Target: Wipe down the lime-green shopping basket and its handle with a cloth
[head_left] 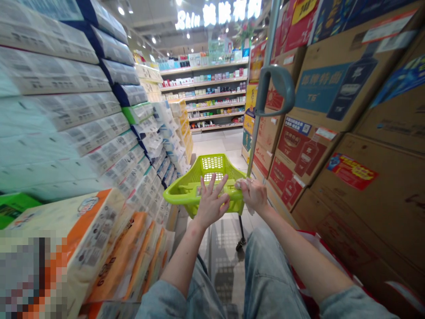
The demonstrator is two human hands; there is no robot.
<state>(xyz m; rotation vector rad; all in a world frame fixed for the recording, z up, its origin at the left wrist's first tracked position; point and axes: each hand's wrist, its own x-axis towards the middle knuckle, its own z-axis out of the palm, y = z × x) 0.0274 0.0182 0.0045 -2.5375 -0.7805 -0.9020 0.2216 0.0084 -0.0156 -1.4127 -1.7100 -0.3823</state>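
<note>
A lime-green shopping cart with a perforated basket stands in the aisle in front of me. Over its near rim is my left hand, fingers spread and nothing held. At the right end of that rim, my right hand is closed around a crumpled whitish tissue, pressed against the green plastic. Part of the tissue is hidden by the fingers. A grey metal pole with a grey loop handle rises beside the cart's right corner.
Packaged tissue stacks line the left, with orange-and-cream packs close by. Cardboard cartons are piled along the right. Shelves of small goods stand at the aisle's far end. A black caster touches the tiled floor.
</note>
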